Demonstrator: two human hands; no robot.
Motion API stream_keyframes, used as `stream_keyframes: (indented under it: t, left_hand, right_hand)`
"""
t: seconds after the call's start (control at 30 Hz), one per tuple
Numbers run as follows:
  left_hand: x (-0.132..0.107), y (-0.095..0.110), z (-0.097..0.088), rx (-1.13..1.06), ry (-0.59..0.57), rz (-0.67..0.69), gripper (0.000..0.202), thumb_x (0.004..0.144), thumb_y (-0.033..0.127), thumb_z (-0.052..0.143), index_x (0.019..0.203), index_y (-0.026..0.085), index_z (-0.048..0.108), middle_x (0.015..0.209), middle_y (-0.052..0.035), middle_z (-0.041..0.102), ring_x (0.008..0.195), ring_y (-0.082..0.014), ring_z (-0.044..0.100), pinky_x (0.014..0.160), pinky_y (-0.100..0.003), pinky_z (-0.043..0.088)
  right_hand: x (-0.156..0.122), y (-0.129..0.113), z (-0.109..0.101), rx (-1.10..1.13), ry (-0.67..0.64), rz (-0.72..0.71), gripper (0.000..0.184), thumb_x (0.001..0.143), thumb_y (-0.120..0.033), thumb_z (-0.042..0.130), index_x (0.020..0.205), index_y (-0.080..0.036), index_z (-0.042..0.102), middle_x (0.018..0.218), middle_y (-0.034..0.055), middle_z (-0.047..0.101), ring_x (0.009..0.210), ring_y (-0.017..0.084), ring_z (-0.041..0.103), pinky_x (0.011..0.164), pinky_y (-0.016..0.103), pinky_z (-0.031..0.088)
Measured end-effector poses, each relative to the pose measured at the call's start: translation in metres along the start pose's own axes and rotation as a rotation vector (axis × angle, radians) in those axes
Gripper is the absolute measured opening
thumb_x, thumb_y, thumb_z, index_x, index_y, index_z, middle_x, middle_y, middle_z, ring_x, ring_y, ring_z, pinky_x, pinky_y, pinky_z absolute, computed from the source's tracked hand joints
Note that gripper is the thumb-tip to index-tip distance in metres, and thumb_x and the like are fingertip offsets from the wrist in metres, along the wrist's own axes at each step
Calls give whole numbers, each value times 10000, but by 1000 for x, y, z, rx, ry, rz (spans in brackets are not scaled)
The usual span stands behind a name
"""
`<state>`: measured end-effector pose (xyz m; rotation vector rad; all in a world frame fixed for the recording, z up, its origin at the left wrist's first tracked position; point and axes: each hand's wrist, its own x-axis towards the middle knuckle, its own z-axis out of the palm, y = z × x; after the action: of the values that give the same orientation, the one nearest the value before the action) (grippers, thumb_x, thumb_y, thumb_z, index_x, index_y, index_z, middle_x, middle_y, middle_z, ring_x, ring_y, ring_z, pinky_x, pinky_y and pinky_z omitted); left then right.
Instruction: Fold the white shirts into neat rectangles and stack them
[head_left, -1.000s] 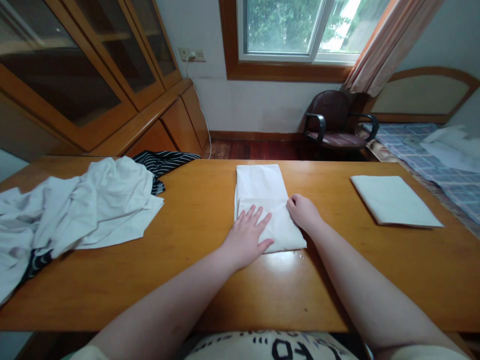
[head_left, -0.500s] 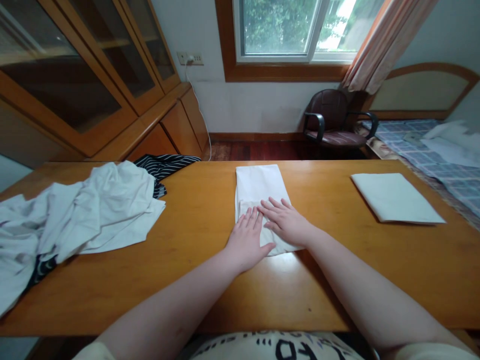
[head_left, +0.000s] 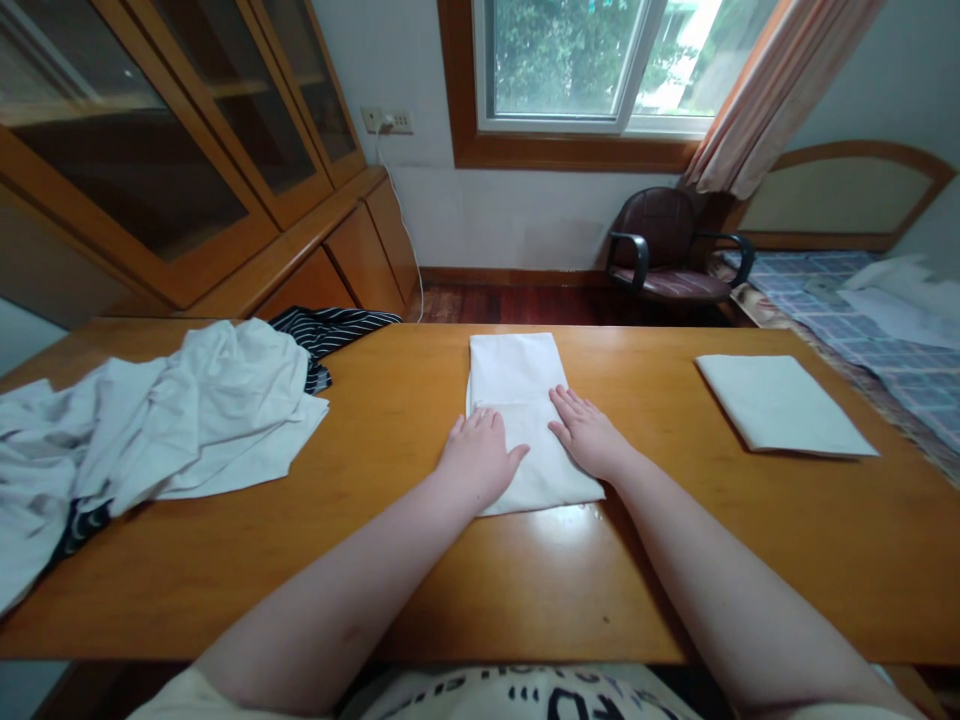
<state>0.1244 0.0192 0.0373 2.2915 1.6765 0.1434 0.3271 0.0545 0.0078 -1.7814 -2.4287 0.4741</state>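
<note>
A white cloth [head_left: 517, 365], folded into a long narrow shape, lies flat on the wooden table [head_left: 390, 440] in front of me. Its near part is doubled over, with a fold edge running across the middle. My left hand [head_left: 484, 455] rests on the cloth's left side, palm down, thumb stretched out to the right. On the right edge lies my right hand [head_left: 589, 430], flat, with its fingers pointing up and left. Neither hand grips anything. The cloth's left edge is partly hidden under my left hand.
Crumpled white cloth [head_left: 217, 410] lies in a heap at the left, with a black striped cloth [head_left: 330, 328] partly under it. A flat folded white piece [head_left: 784, 405] sits at the right. Beyond the table are a chair [head_left: 667, 245], a bed [head_left: 840, 300] and a cabinet [head_left: 300, 240].
My hands have moved apart from the cloth's middle, the left one a little left and the right one slightly right. The cloth between them now shows.
</note>
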Motion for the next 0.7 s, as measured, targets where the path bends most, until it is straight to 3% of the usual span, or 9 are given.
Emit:
stream_keyframes:
  t: [0.07,0.13,0.27,0.4,0.5,0.57,0.7]
  left_hand:
    - [9,6,4,64,68,116,626,894,470,416,1402,106,399,1493,-165,349,1410,-302,227,1141,-479,145]
    - [17,5,13,105,48,224,688,884,539,404,1449,153,331,1535,-106,280,1428,-266,184,1161,-436,117]
    - [25,-11,24,107,-7,131,946,772,745,398,1485,145,237,1554,-123,208,1432,-276,167,1157,-438,147]
    - [25,-22,22,90,-21,103,845,843,680,329,1490,150,217,1558,-119,185,1442,-258,125,1158,-474,102]
    - [26,-20,22,100,-18,86,837,855,665,310,1492,133,207,1558,-137,171,1445,-249,106,1159,-482,65]
    - [28,-20,25,112,-17,78,859,846,669,323,1492,116,202,1559,-151,160,1446,-253,97,1162,-475,54]
    - [30,-23,29,107,-25,101,859,842,635,376,1494,109,191,1563,-150,136,1446,-269,89,1161,-478,52]
  right_hand:
    - [1,2,1,-10,8,-27,613,955,-407,331,1479,-94,279,1529,136,250,1417,247,212,1139,419,213]
    - [1,4,2,-13,11,-47,625,953,-420,335,1476,-82,285,1528,140,251,1417,246,213,1139,415,215]
    - [1,7,2,7,20,-39,622,955,-419,329,1475,-80,287,1527,143,247,1412,244,230,1142,411,214]
    - [-1,0,-3,22,54,-16,569,958,-365,326,1457,-92,333,1512,156,282,1397,248,273,1128,420,247]
    - [-6,-18,-6,-43,172,47,587,932,-371,393,1440,-79,361,1523,188,242,1409,308,220,1121,488,219]
    - [-11,-32,-4,-77,206,-20,619,921,-398,419,1449,-84,346,1536,179,208,1422,310,168,1130,497,180]
    - [-18,-46,4,-84,86,-169,638,942,-461,351,1459,-88,332,1528,167,230,1414,277,215,1138,456,191]
